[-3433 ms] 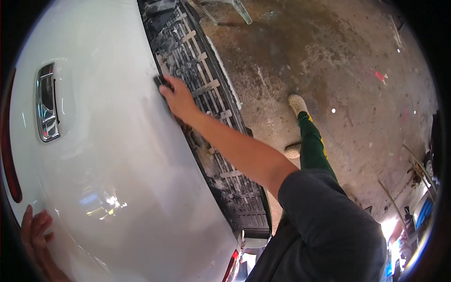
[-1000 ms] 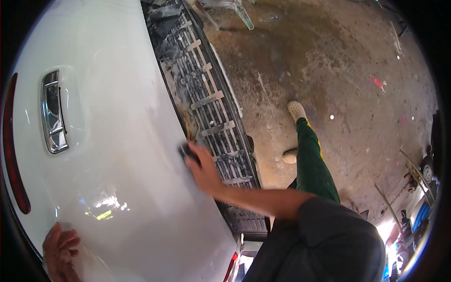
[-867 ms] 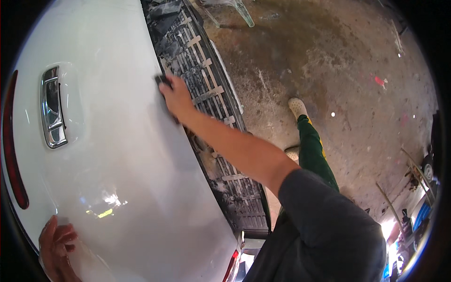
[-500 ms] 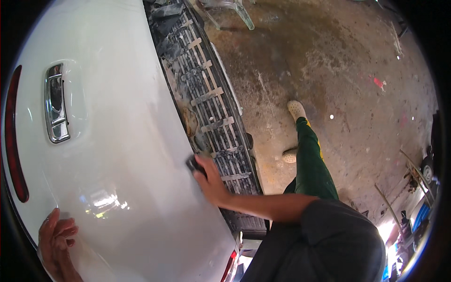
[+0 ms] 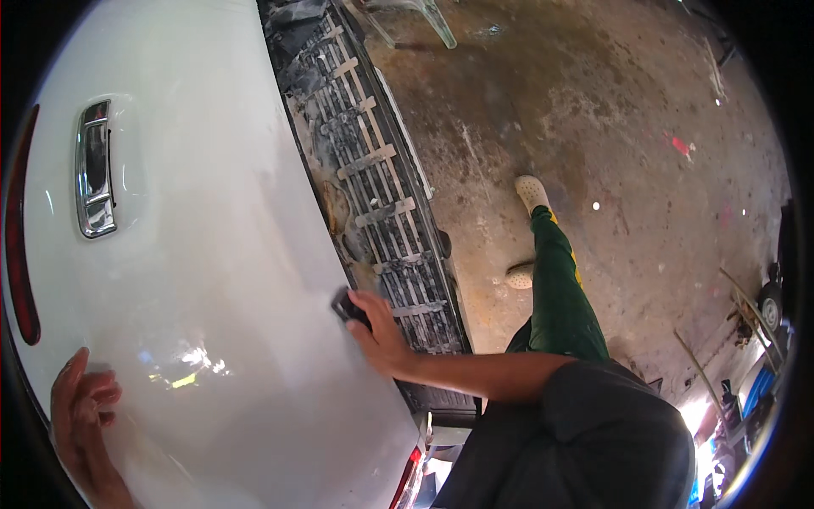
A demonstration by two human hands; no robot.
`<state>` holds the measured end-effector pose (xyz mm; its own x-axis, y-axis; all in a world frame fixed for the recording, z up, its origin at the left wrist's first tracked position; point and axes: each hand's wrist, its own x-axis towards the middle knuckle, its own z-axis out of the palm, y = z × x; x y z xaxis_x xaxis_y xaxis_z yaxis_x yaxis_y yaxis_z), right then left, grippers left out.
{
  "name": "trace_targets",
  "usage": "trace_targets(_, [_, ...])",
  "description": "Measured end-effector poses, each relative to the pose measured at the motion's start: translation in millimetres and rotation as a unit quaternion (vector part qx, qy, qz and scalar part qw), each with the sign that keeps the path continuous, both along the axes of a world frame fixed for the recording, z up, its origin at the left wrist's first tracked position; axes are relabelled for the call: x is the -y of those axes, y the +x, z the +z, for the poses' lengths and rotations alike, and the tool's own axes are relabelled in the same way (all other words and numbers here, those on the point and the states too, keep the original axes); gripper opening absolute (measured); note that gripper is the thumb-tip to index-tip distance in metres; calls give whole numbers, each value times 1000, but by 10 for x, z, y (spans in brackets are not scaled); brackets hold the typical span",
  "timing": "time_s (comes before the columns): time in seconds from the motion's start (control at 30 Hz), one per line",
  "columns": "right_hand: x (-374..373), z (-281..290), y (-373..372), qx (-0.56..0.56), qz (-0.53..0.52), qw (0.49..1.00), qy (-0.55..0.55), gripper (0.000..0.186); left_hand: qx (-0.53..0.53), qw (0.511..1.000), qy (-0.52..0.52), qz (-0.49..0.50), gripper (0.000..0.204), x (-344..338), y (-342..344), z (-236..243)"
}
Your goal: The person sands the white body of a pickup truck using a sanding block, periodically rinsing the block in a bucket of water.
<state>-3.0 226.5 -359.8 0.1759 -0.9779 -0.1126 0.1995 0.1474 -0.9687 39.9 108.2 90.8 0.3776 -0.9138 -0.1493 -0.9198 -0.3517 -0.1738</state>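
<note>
A white vehicle tailgate [image 5: 229, 263] fills the left half, with a chrome handle [image 5: 96, 170] set in it. My right hand [image 5: 381, 335] is closed around a small dark block [image 5: 350, 309]. The block lies against the white panel close to its right edge, beside the exposed bumper step. At the lower left, my left hand [image 5: 83, 411] is over the panel, its fingers loosely bent and apart with nothing between them. It cannot be seen clearly whether its fingertips touch the surface.
Along the panel runs a dusty slatted bumper step [image 5: 386, 204]. A red light strip [image 5: 23, 246] lies at far left, a red tail lamp [image 5: 409, 475] at the bottom. Plastic chair legs [image 5: 437, 24] stand on the stained concrete floor [image 5: 661, 220]; sticks and clutter [image 5: 750, 331] are at right.
The view has shifted slightly, so the panel and handle appear higher and farther left. My right hand has moved the block a little nearer along the panel's edge. The left hand stays bent.
</note>
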Motion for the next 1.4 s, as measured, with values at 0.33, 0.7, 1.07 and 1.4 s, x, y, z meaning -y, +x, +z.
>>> trace_targets(0.33, [1768,-78,508,111,-110,987,33,42,18,1000,-19,1,56,35,85,-45])
trace_targets(0.7, [2432,-201,539,105,-117,987,39,44,-17,1000,24,-1,54,124,-131,-49])
trace_targets(1.07, [571,-120,143,113,46,979,162,51,-37,998,45,39,54,3,37,39])
trace_targets(1.4, [2661,-212,526,226,9,961,160,46,-33,998,39,28,56,93,-128,-46])
